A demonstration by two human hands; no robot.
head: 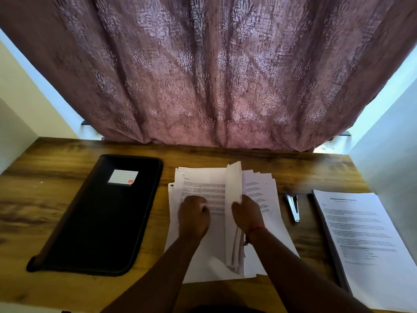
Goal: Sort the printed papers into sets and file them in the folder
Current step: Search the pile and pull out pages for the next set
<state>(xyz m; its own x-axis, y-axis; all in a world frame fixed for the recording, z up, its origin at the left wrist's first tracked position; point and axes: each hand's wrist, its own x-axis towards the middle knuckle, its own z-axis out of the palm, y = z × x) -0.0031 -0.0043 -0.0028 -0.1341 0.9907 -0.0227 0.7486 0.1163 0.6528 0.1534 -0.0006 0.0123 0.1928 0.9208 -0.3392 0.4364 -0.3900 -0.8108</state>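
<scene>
We see a patterned curtain [203, 71] behind the wooden surface [45, 199], the closed black folder [101, 213] lying left. Mid-surface, the printed papers [203, 184] spread out: our left hand [194, 219] presses them, fingers curled, while our right hand [247, 213] grips lifted sheets [233, 188]. A stapler [293, 207] sits right.

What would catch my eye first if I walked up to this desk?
Probably the two hands at the centre: the right hand lifts a sheaf of sheets on edge from the loose paper pile while the left hand presses on it. A closed black folder lies left; a stapler and a neat printed stack lie right.
</scene>
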